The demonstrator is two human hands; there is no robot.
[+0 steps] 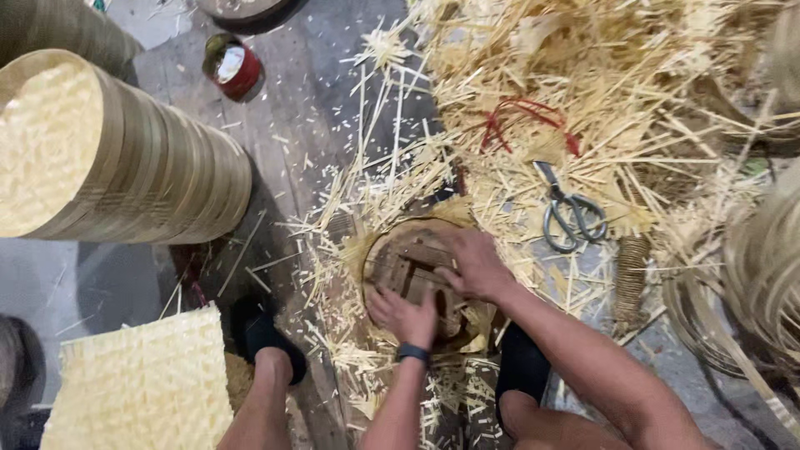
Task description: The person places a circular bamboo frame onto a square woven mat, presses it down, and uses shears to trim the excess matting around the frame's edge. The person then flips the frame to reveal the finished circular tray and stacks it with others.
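Both hands pressed flat and open-fingered on one round wooden form point(412, 271) on the floor between the person's feet, the left hand point(406, 317) at its near edge, the right hand point(477, 262) on its far side, seemingly to steady it. One pair of scissors point(571, 212) lay within reach on the bamboo trimmings point(600, 92). One stack of round bamboo trays point(117, 158) lay on its side to the left, beside one woven mat point(142, 383).

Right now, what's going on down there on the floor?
A person sits over a round wooden form ringed by woven bamboo strips. Both bare hands press on it: the left hand at its near edge, the right hand on its right side. Loose bamboo offcuts cover the floor, with scissors lying among them. A stack of round bamboo baskets lies to the left, a flat woven mat nearer.
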